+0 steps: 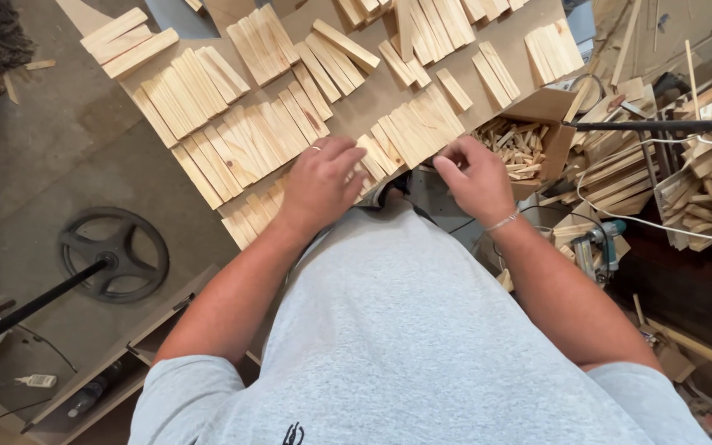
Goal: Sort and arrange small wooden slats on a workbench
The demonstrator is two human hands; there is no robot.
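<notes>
a: left hand?
b: flat on wood slats at board's near edge, gripping nothing; palm hidden.
a: right hand?
b: curled beside scrap box; grip impossible to tell, fingertips hidden.

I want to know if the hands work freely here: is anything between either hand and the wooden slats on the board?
Nothing visible is. The left hand lies directly on a row of wooden slats, and the right hand touches the slats beside the cardboard box of small wood pieces. The board is bare between rows.
</notes>
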